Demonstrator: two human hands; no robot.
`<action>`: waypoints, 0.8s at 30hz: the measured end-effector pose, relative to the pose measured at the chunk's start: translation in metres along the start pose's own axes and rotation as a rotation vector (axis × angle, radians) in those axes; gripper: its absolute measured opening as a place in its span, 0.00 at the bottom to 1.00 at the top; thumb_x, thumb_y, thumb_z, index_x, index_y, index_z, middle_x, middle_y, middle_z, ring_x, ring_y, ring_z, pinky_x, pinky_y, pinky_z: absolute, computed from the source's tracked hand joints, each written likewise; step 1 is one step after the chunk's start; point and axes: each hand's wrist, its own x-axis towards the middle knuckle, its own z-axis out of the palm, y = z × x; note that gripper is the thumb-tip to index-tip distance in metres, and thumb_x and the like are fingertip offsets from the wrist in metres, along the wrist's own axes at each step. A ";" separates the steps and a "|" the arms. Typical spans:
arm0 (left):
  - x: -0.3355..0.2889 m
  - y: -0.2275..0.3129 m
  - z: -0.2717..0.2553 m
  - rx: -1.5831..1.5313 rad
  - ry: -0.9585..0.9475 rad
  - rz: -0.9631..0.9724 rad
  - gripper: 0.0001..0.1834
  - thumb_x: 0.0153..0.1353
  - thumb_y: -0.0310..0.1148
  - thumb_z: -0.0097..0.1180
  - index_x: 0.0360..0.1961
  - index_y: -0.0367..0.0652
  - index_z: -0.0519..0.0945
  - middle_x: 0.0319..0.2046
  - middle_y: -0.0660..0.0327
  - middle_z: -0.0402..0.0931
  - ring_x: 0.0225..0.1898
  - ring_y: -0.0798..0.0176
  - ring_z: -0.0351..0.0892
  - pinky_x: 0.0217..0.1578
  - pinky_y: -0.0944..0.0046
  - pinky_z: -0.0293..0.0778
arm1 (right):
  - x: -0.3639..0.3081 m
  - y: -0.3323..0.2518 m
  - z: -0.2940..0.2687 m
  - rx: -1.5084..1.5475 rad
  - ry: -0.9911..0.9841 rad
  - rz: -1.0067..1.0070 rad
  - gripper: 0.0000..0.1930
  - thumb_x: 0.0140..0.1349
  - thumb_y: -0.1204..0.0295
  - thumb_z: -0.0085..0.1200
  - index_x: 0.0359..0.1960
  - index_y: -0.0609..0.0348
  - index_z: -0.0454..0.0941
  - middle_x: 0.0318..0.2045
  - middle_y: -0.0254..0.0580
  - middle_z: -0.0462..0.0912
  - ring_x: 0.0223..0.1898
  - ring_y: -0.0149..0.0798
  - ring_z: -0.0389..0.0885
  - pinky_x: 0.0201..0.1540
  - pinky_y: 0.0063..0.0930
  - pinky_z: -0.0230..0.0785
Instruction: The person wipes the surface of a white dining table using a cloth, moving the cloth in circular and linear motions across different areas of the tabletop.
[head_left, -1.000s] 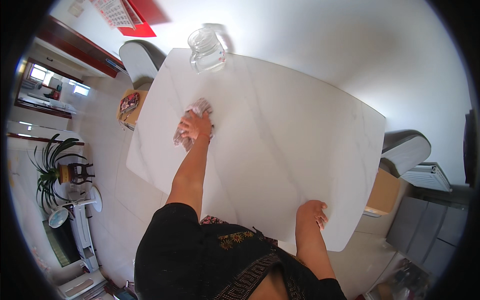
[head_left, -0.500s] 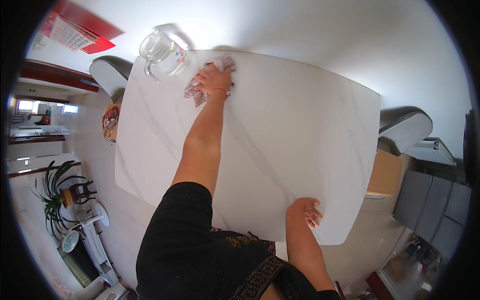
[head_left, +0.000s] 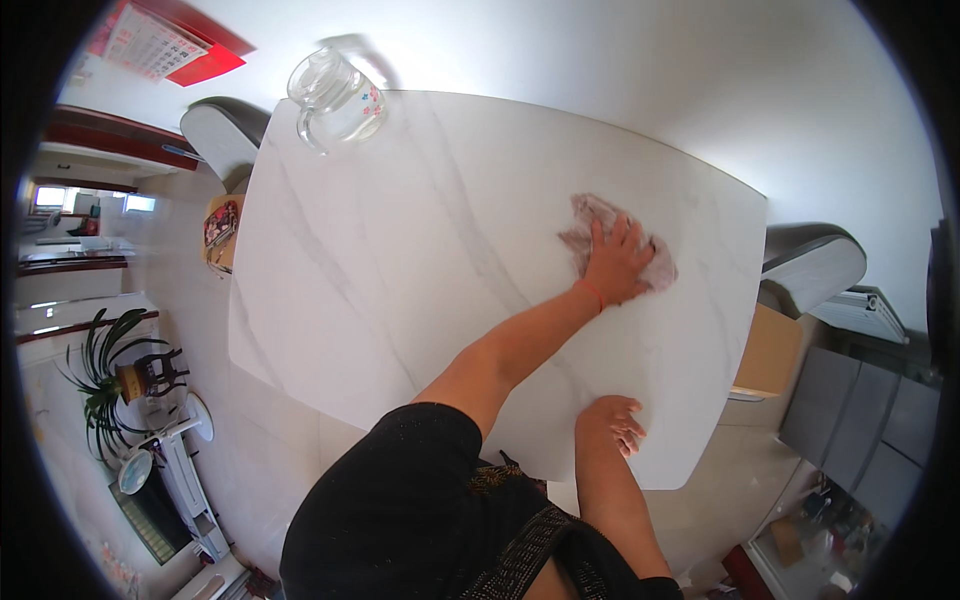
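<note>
My left hand (head_left: 617, 265) presses down on a crumpled, pale pinkish cloth (head_left: 592, 222) on the right half of a white marble-patterned table (head_left: 400, 250). Its fingers are spread over the cloth, which bunches out around them. A red string circles that wrist. Close to the table's near edge, at the right, my right hand (head_left: 612, 420) rests with loosely bent fingers apart and nothing visible in them. At the far left corner stands a clear glass pitcher (head_left: 345, 105) with small flowers on it and liquid inside.
A white wall borders the table's far edge. Grey chairs stand at the left (head_left: 222, 145) and right (head_left: 815, 262). Beyond the right edge is a cardboard box (head_left: 768, 350). A potted plant (head_left: 108, 385) and a white fan stand farther off to the left.
My left hand has swept the cloth from beside the pitcher at the far left, rightward and nearer across the tabletop. My right hand has stayed in place.
</note>
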 end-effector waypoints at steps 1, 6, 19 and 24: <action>-0.018 0.002 0.000 -0.047 0.008 0.062 0.36 0.41 0.54 0.67 0.53 0.55 0.73 0.61 0.49 0.58 0.67 0.39 0.47 0.56 0.24 0.46 | -0.009 -0.002 -0.014 -0.027 0.001 -0.023 0.36 0.63 0.45 0.33 0.67 0.57 0.51 0.66 0.67 0.48 0.68 0.67 0.44 0.60 0.68 0.47; -0.129 -0.018 -0.026 -0.092 0.006 0.121 0.34 0.36 0.49 0.70 0.49 0.56 0.76 0.60 0.52 0.60 0.67 0.42 0.50 0.57 0.26 0.45 | -0.024 0.003 -0.058 -0.115 -0.029 -0.086 0.34 0.64 0.48 0.34 0.66 0.56 0.52 0.66 0.68 0.49 0.67 0.70 0.45 0.59 0.70 0.48; -0.150 -0.238 -0.120 0.200 0.200 -1.054 0.37 0.55 0.51 0.54 0.64 0.48 0.62 0.68 0.51 0.47 0.70 0.42 0.38 0.63 0.29 0.36 | -0.022 -0.009 -0.056 -0.071 -0.246 -0.054 0.27 0.68 0.63 0.34 0.67 0.48 0.43 0.68 0.63 0.45 0.66 0.75 0.45 0.62 0.69 0.46; -0.057 -0.233 -0.099 0.280 0.192 -1.109 0.38 0.54 0.57 0.50 0.64 0.53 0.62 0.66 0.50 0.50 0.68 0.40 0.41 0.59 0.26 0.42 | -0.024 -0.008 -0.059 -0.006 -0.247 0.043 0.27 0.68 0.62 0.33 0.67 0.48 0.43 0.69 0.63 0.45 0.66 0.74 0.44 0.63 0.68 0.45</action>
